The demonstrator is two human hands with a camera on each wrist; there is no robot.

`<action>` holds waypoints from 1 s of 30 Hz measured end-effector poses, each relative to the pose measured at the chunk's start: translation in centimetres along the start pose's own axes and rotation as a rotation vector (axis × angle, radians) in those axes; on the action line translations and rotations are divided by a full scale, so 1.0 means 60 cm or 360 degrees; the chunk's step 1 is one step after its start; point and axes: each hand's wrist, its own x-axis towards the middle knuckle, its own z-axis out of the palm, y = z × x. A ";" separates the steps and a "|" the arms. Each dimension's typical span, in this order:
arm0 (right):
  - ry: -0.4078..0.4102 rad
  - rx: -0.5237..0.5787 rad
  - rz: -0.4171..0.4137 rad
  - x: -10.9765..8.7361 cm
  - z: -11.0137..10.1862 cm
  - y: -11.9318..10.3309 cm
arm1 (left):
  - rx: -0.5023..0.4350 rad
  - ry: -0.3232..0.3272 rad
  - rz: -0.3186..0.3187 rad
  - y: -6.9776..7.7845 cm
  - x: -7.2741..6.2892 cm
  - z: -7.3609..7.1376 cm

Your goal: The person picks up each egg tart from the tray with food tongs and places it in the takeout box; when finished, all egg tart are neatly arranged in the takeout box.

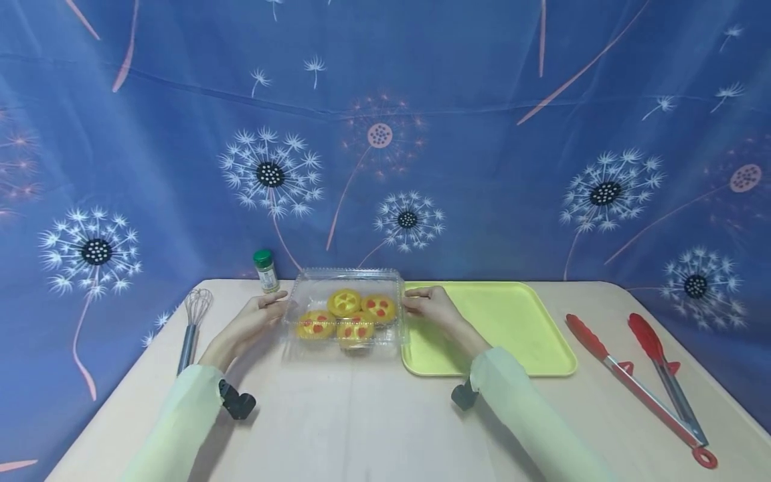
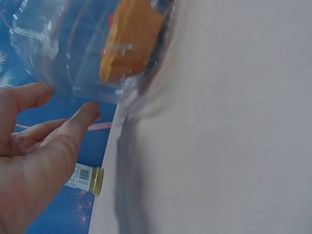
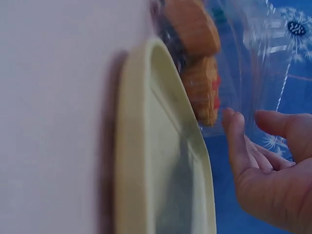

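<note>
A clear plastic clamshell container [image 1: 307, 291] is held between my two hands at the middle of the table's far side. Inside lie several round yellow tarts [image 1: 345, 303] with red pieces on top; their orange sides show in both wrist views. My left hand [image 1: 255, 321] pinches the container's left edge between thumb and fingers. On the opposite edge, my right hand [image 1: 442, 311] pinches likewise, above the left part of a yellow tray [image 1: 512, 328]. The lid slopes over the tarts; whether it is fastened cannot be seen. Nor can I tell whether the container's base touches the table.
Behind my left hand stands a green-capped seasoning bottle [image 1: 266, 271]. A whisk [image 1: 191, 328] lies at the table's left edge. Red-tipped tongs [image 1: 653, 388] lie spread at the right. A blue dandelion-print cloth [image 1: 470, 167] hangs behind the table.
</note>
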 end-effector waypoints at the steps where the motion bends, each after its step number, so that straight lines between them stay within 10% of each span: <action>1: -0.0021 -0.0003 0.0006 -0.007 0.000 0.000 | -0.0003 -0.0004 -0.0006 -0.001 -0.007 0.000; 16: -0.0321 0.0273 0.0176 -0.099 0.005 -0.003 | -0.0447 0.0077 -0.0116 0.027 -0.097 0.028; 30: -0.0300 0.0662 0.0248 -0.128 0.015 0.006 | -0.0798 0.0100 -0.0187 0.023 -0.111 0.057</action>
